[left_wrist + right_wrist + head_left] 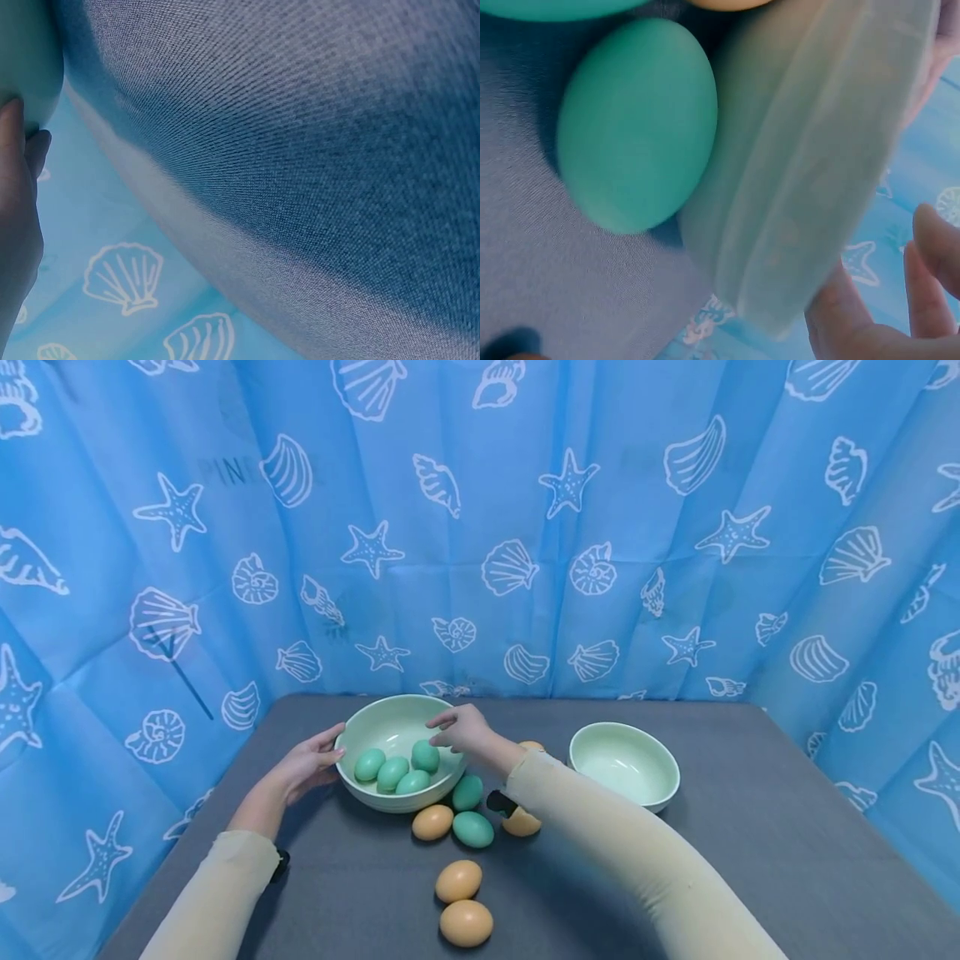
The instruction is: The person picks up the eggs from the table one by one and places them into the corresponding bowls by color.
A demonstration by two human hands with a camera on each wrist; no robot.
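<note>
A large pale green bowl [397,714] stands at the back left of the table with several green eggs [392,774] inside. My left hand [303,764] grips its left rim, thumb at the inner edge and fingers along the outside; the left wrist view catches only part of this hand [15,202]. Over the bowl's right side hovers my right hand [467,732], fingers apart, just above the rightmost green egg [425,756]. In the right wrist view the thumb and fingers are spread with nothing between them, beside the bowl's outer wall [795,172].
Two green eggs [473,830] lie outside the bowl, near its right front. Several orange eggs [432,822] are scattered around them and toward the front, some partly behind the right forearm. A smaller pale green bowl [626,764] sits to the right. A blue curtain [480,527] hangs behind.
</note>
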